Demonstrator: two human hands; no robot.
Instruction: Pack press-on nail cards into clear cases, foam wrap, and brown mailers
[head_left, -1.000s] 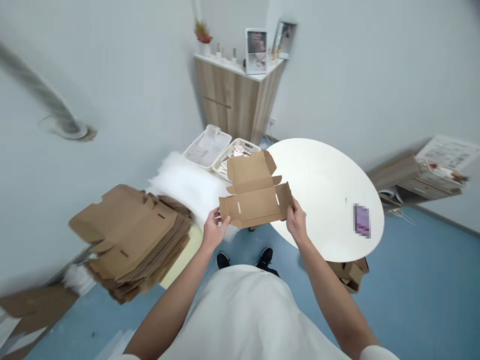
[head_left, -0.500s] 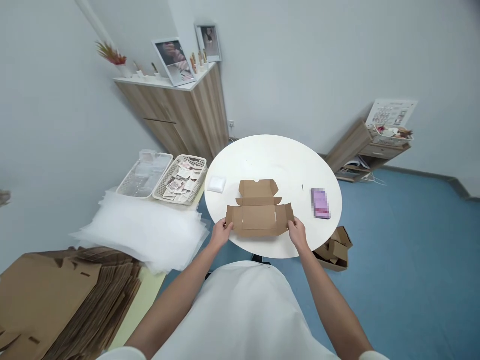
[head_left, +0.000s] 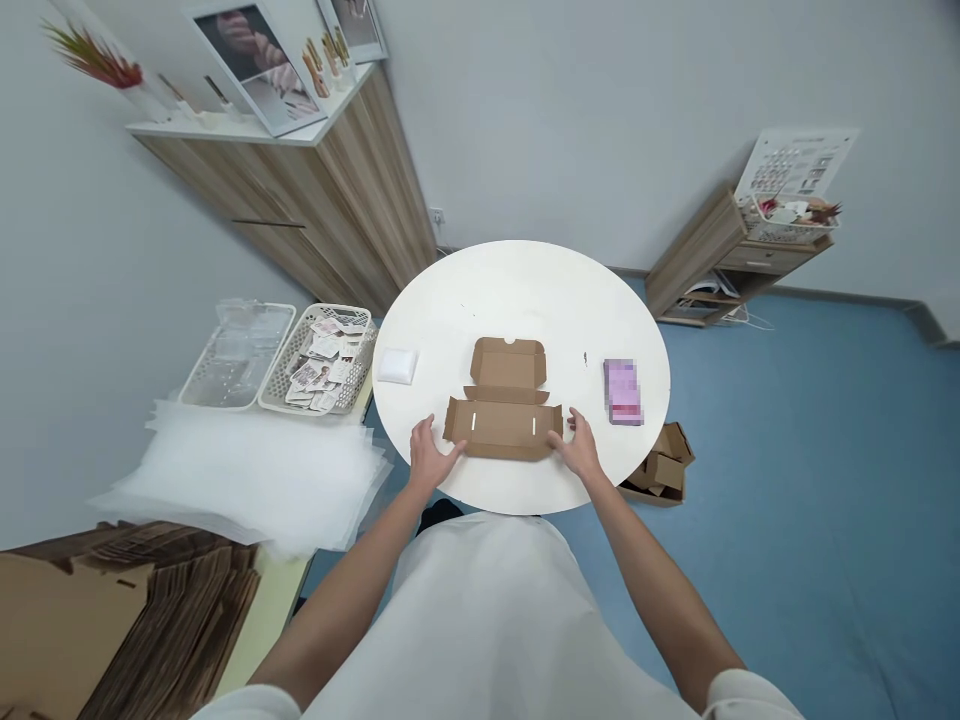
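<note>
An unfolded brown cardboard box lies on the round white table in front of me, its lid part pointing away and its side flaps partly raised. My left hand is at its left end, fingers apart, the thumb by the near left corner. At the opposite end my right hand is spread too, with the thumb at the flap's near edge. Neither hand is closed round the cardboard. A white packet lies to the left on the table, and a purple pack to the right.
Left of the table are a basket of small cards, a clear-lidded tray, white translucent sheets and stacked flat cardboard. An open carton stands on the floor at right. Cabinets line the wall.
The box blank has come down flat onto the table. Both hands have loosened from its end flaps and spread their fingers. The camera view has shifted somewhat.
</note>
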